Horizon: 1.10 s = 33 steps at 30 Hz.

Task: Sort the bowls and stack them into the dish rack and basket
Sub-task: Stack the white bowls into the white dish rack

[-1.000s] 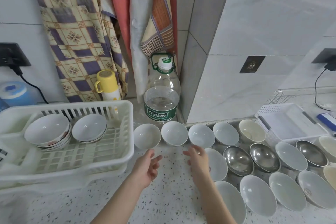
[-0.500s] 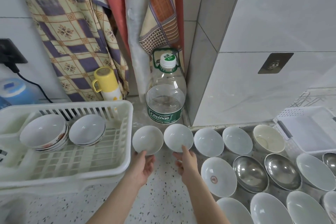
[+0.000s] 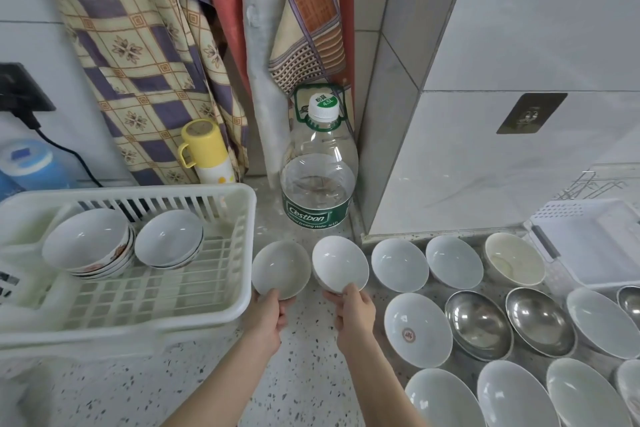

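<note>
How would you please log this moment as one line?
left hand: grips small white bowl | right hand: grips second white bowl | dish rack: two stacks

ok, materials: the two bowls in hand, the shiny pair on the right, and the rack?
Bowls in the left hand and right hand: the left bowl and right bowl look like glazed white ceramic, with smooth soft highlights; melamine can't be ruled out. Shiny bowls: likely stainless steel, with mirror-like grey reflections. Dish rack: white moulded plastic, slightly translucent slats.
</note>
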### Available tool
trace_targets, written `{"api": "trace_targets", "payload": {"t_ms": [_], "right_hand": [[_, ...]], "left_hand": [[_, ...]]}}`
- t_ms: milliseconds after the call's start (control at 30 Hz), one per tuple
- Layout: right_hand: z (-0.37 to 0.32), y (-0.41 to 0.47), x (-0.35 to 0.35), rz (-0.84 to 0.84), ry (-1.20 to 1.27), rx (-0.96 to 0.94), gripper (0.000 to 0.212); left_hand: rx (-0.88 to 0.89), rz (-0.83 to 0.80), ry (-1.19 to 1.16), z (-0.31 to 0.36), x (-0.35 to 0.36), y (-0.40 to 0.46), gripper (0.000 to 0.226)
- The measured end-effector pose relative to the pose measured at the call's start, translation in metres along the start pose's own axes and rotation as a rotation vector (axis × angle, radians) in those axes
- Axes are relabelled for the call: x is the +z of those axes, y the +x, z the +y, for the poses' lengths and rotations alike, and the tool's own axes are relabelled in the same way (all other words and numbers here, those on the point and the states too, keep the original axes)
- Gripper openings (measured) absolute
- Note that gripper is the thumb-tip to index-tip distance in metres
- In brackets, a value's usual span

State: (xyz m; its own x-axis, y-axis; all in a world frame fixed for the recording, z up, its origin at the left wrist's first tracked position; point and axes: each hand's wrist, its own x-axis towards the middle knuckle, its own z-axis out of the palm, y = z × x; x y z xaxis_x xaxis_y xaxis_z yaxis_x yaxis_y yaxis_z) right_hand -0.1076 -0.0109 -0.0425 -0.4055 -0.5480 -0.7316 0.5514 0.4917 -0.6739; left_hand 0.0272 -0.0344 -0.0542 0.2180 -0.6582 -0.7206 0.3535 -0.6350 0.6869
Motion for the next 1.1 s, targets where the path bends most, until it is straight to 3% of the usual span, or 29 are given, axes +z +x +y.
{"api": "trace_targets", "payload": {"t_ms": [433, 833, 1100], "right_hand": [[-0.006, -0.077, -0.027, -0.005, 0.088, -0.214, 0.006], [-0.031, -0.155, 0.006, -0.029, 0.195, -0.424, 0.008], [-0.007, -0.179, 0.060, -0.053, 0.061, -0.467, 0.007]], "left_hand": [[0.193, -0.145, 0.326, -0.001, -0.050, -0.055, 0.030], [0.236, -0.423, 0.338, 0.058, -0.110, -0.108, 0.027], [0.389, -0.275, 0.175, 0.132, -0.193, -0.084, 0.021]]}}
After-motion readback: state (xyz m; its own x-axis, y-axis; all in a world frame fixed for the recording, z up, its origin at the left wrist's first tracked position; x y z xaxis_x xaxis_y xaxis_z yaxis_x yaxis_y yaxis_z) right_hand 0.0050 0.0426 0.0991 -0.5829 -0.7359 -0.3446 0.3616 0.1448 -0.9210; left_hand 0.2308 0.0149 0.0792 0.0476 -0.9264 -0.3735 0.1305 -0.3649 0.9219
